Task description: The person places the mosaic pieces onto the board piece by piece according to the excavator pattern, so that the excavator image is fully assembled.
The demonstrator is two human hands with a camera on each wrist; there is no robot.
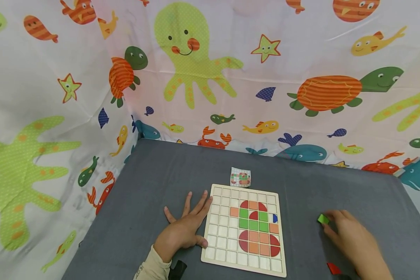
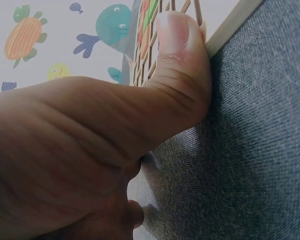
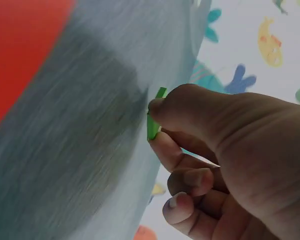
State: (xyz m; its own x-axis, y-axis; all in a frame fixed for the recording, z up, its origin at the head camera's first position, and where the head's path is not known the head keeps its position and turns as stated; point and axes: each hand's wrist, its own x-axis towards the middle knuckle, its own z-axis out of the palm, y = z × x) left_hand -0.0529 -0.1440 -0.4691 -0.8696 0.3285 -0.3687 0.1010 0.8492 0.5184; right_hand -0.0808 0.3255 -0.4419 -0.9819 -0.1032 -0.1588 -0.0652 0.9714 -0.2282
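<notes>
A wooden grid board (image 1: 222, 225) lies on the grey cloth, its right half partly filled with red, salmon, green and blue tiles. My left hand (image 1: 183, 233) rests at the board's left edge with fingers spread; in the left wrist view the thumb (image 2: 182, 55) lies over the board's rim. To the right of the board, my right hand (image 1: 353, 237) pinches a small green tile (image 1: 323, 219) between thumb and fingertips. The right wrist view shows that green tile (image 3: 154, 122) edge-on, held just over the cloth, the other fingers curled below.
Behind the board lies a small pattern card (image 1: 240, 177) with a coloured grid design. A red piece (image 1: 333, 268) is on the cloth close to my right wrist. A curtain printed with sea animals (image 1: 266, 81) borders the grey surface (image 1: 175, 171) at the back and sides.
</notes>
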